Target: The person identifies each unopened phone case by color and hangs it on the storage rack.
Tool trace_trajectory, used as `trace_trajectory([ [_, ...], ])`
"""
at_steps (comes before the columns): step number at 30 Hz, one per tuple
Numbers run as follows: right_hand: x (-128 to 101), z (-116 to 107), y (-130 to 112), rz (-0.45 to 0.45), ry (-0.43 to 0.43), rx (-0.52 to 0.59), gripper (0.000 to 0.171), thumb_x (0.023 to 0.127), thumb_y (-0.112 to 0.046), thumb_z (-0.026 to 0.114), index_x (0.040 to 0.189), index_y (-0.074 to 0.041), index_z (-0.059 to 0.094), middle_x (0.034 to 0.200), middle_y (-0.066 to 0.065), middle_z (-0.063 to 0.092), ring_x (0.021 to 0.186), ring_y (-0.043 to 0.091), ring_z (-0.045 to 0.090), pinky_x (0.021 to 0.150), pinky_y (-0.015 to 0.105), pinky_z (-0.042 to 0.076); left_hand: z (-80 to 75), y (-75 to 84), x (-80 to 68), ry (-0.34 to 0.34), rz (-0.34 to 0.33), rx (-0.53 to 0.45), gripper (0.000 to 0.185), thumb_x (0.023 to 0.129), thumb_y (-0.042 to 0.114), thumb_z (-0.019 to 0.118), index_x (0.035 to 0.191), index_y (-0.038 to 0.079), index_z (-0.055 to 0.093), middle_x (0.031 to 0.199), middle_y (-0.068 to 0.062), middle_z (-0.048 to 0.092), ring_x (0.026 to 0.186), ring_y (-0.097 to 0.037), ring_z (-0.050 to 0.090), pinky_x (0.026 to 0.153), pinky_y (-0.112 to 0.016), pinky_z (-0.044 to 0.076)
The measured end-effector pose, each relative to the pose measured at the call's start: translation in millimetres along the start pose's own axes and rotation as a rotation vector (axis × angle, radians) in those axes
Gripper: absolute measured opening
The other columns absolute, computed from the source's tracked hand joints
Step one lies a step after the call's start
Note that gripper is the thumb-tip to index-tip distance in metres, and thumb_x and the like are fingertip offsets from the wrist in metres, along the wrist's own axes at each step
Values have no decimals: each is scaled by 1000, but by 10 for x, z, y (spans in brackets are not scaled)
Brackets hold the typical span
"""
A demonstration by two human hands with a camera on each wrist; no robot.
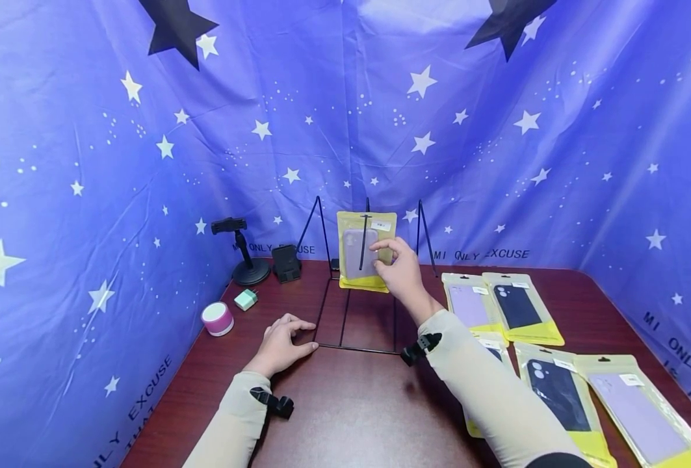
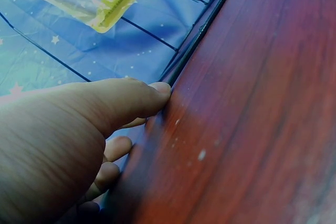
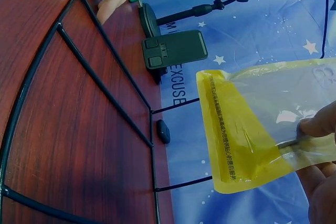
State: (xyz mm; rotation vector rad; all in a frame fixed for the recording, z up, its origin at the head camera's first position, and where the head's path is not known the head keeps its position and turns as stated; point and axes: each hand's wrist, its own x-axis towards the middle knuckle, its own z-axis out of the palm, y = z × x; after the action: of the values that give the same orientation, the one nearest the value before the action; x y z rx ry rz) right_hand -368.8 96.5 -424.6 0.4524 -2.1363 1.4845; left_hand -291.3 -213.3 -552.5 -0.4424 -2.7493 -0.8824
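A black wire display rack (image 1: pixel 357 350) stands on the table. My left hand (image 1: pixel 281 344) grips its front left corner, with the thumb (image 2: pixel 157 88) on the rod and the other fingers beyond it. A packaged phone case (image 1: pixel 353 250), lilac in a clear and yellow pouch, hangs by its top slot from the rack's middle hook (image 1: pixel 364 244). My right hand (image 1: pixel 402 273) is in front of the pouch's right half, beside the hook's end. Its thumb (image 3: pixel 317 121) and fingers are spread apart, and the pouch shows between them.
Several packaged phone cases, one lilac (image 1: pixel 638 409) and one black (image 1: pixel 521 305) among them, lie at the right. On the left are a phone stand (image 1: pixel 250 270), a black holder (image 1: pixel 286 263), a green charger (image 1: pixel 246 299) and a pink speaker (image 1: pixel 218 320). A starry curtain (image 1: pixel 345 130) hangs behind.
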Motion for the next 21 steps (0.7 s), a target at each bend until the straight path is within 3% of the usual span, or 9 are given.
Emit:
trace_trajectory([
  [8, -13, -3, -18, 5, 3, 34, 34, 80, 8, 77, 102, -17, 82, 103, 1, 66, 47, 10, 35, 44, 24, 34, -24, 20, -8, -7, -5, -15, 40, 81, 40, 91, 118, 30, 79, 104, 11, 59, 92, -13, 53, 85, -43, 35],
  [21, -43, -10, -21, -12, 10, 31, 30, 81, 7, 77, 100, -16, 83, 101, 2, 65, 53, 16, 39, 49, 25, 36, -22, 8, -5, -12, -13, -12, 40, 82, 42, 90, 119, 31, 79, 104, 13, 57, 92, -10, 52, 85, -41, 35],
])
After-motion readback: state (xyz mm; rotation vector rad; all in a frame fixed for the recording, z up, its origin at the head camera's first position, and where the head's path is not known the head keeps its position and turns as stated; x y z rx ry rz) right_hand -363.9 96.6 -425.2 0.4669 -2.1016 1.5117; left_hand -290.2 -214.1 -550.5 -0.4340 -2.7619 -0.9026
